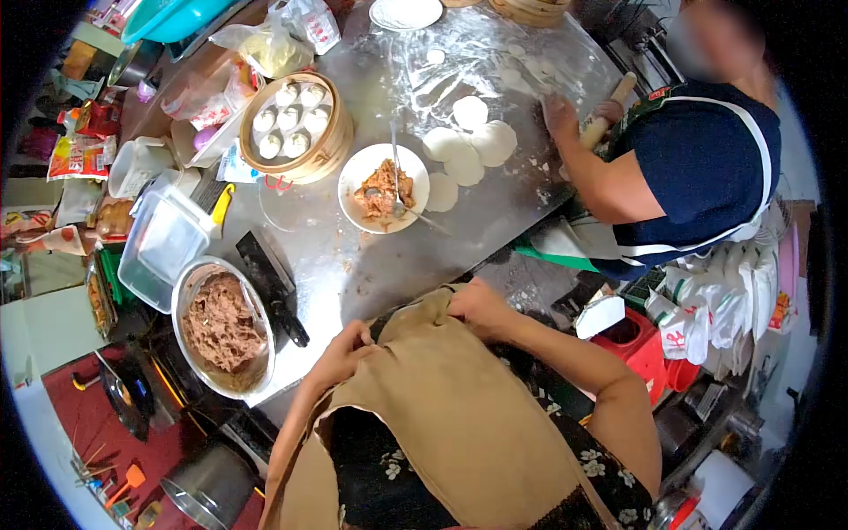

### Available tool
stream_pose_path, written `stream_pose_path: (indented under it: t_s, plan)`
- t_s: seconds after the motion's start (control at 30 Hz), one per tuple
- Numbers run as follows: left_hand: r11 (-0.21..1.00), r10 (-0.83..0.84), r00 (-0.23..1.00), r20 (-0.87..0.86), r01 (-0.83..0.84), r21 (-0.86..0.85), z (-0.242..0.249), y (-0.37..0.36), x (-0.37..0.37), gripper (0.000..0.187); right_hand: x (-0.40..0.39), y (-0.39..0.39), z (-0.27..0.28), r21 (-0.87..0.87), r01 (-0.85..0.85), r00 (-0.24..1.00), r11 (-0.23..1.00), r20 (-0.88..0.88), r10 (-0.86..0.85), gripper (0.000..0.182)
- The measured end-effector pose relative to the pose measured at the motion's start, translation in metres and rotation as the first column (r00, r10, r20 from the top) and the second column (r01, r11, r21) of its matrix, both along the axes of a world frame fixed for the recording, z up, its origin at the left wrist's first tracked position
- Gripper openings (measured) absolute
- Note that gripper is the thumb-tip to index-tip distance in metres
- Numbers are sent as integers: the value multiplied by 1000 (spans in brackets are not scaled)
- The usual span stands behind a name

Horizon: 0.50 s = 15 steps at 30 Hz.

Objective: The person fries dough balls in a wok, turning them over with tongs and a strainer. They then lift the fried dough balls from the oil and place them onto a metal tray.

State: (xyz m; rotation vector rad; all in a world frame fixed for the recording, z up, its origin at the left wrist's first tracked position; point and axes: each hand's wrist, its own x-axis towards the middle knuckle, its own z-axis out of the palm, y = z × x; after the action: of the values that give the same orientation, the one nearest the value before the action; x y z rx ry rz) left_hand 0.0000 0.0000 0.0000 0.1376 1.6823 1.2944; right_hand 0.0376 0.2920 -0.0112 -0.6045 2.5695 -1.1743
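A tan apron [468, 397] covers the front of my body over dark flowered clothing. My left hand [346, 355] is closed on the apron's upper left edge, fingers curled in. On the other side, my right hand [480, 309] grips the apron's upper right edge in a fist. Beyond both hands, a white bowl [346, 201] on the metal table holds meat filling [386, 190] and a spoon. Flat round dough wrappers [464, 166] lie right of the bowl. A bamboo steamer [329, 146] with several filled buns [290, 119] stands at the back left.
A large metal bowl of minced meat [223, 322] stands at the left table edge, beside a dark cleaver [265, 265] and a clear plastic container [163, 243]. At the right, another person [698, 168] handles a rolling pin [609, 110] over the floured table [371, 97].
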Motion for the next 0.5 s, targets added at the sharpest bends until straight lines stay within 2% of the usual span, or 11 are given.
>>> stream_pose_path:
  t_s: [0.07, 0.1, 0.17, 0.3, 0.4, 0.47, 0.5]
  plan:
    - [999, 0, 1000, -10, -1, -46, 6, -2, 1, 21, 1, -2, -8, 24, -35, 998, 999, -42, 36, 14]
    - [1000, -1, 1000, 17, 1, -15, -5, 3, 8, 21, 5, 6, -5, 54, -35, 999, 998, -14, 36, 14]
    - [995, 96, 994, 43, -97, 23, -14, -5, 11, 22, -3, 1, -4, 88, -79, 995, 993, -55, 84, 13]
    - [991, 126, 992, -6, -125, 49, -17, -10, 10, 23, -12, -4, -8, 22, -63, 997, 998, -47, 64, 11]
    - [974, 207, 976, 60, -212, 79, -20, -10, 12, 21, -16, 0, 0, 92, -102, 995, 991, 1, 103, 9]
    - [970, 221, 970, -104, -230, -77, 1, -1, 0, 19, -37, 4, 14, 263, -369, 902, 892, 331, 276, 11]
    - [935, 328, 944, -41, -330, -127, 12, 2, -3, 19, -44, 4, 21, 270, -402, 896, 875, 313, 315, 11]
